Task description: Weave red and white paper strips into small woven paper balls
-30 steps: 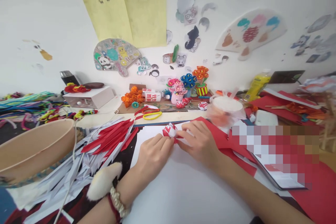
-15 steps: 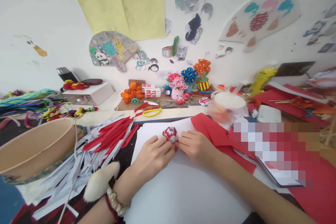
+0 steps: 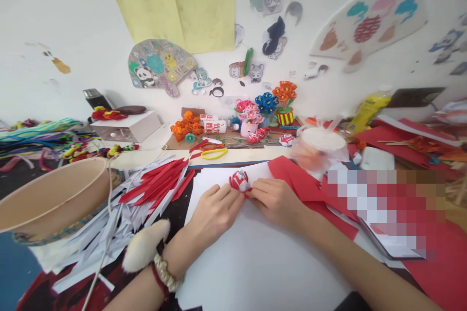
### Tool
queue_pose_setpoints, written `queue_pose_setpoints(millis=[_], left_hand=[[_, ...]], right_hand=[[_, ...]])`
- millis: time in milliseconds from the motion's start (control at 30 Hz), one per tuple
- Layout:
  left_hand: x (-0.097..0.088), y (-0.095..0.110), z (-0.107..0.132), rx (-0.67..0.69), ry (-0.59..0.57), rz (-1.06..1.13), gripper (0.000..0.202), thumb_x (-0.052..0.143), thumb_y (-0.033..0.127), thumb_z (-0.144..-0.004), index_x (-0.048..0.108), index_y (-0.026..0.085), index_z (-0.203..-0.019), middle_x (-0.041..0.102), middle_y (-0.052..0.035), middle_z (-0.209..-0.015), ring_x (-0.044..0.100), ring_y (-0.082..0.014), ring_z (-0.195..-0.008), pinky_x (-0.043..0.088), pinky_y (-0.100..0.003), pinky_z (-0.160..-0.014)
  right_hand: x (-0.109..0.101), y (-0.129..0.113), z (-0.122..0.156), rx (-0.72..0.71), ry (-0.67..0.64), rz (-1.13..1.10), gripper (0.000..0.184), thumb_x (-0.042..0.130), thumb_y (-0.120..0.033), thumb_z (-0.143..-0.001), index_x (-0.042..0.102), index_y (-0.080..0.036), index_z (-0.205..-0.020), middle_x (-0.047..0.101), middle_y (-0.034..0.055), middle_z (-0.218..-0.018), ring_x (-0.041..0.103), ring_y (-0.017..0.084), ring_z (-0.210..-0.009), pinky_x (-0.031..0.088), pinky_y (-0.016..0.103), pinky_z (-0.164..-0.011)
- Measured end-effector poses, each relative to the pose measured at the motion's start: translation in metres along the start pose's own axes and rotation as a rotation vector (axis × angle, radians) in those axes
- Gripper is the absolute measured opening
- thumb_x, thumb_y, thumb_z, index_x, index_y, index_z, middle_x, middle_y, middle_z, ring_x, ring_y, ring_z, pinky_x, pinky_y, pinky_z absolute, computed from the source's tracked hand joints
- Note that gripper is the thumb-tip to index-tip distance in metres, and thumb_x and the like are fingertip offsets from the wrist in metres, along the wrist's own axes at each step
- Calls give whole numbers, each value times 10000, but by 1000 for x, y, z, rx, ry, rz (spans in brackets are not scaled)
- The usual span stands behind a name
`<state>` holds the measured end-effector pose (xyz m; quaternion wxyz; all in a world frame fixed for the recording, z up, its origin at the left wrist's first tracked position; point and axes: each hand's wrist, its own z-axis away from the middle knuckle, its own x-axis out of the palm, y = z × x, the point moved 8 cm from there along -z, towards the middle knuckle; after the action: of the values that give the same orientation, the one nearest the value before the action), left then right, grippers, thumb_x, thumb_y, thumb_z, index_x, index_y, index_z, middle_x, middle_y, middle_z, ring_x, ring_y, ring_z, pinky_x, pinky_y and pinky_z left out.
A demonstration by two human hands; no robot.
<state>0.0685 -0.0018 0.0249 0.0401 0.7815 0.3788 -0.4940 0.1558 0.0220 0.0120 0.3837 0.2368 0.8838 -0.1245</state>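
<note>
A small red and white folded paper flower (image 3: 239, 181) rests on a white sheet (image 3: 255, 262) in the middle of the table. My left hand (image 3: 213, 211) pinches its left underside with closed fingers. My right hand (image 3: 275, 200) grips its right side, fingers curled together. Both hands meet at the flower's base. A furry cream pompom on a bracelet (image 3: 146, 251) hangs at my left wrist.
A heap of red and white paper strips (image 3: 146, 194) lies left of the sheet, beside a beige bowl (image 3: 51, 199). Red paper sheets (image 3: 302, 180) spread to the right. Behind stand a plastic-wrapped tub (image 3: 319, 148), red and yellow scissors (image 3: 211, 150), a glue bottle (image 3: 215, 126) and paper flower pots (image 3: 268, 112).
Both hands stay on the paper flower, working it with small finger shifts. The view has tilted slightly, so everything sits a little to the right and lower.
</note>
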Motion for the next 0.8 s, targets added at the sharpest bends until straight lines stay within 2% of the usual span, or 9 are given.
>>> queue_pose_setpoints(millis=[133, 333, 533, 633, 800], left_hand=[[3, 5, -2, 62, -32, 5, 280, 328, 65, -964, 549, 141, -809, 569, -22, -695, 472, -155, -627, 277, -313, -547], [0, -10, -1, -105, 31, -23, 128, 460, 166, -952, 569, 157, -886, 613, -24, -727, 505, -166, -661, 318, -308, -572], [4, -9, -1, -92, 36, 25, 115, 479, 95, -922, 569, 153, -879, 618, -17, -737, 513, -158, -660, 338, -294, -567], [3, -7, -2, -61, 36, 33, 146, 451, 89, -932, 566, 147, -863, 611, -20, -732, 517, -158, -664, 349, -293, -565], [3, 3, -3, 81, 12, -3, 289, 333, 52, -960, 534, 140, -773, 554, -27, -680, 483, -154, -621, 339, -301, -544]], right_hand=[[0, 2, 1, 34, -12, 16, 303, 431, -147, -956, 599, -147, -704, 560, 27, -623, 456, 137, -574, 288, 270, -544], [-5, 11, 1, 171, 53, -32, 224, 477, -188, -952, 637, -150, -799, 600, 21, -657, 522, 127, -589, 323, 255, -562], [-6, 13, 1, 219, 73, 25, 230, 496, -244, -950, 651, -151, -808, 611, 20, -646, 535, 127, -575, 318, 252, -549], [-3, 10, 1, 178, 54, 73, 260, 464, -217, -965, 653, -150, -800, 608, 18, -635, 526, 122, -562, 306, 259, -540], [0, 2, 0, 45, 20, 171, 327, 417, -139, -972, 624, -146, -719, 561, 14, -600, 440, 123, -514, 273, 284, -525]])
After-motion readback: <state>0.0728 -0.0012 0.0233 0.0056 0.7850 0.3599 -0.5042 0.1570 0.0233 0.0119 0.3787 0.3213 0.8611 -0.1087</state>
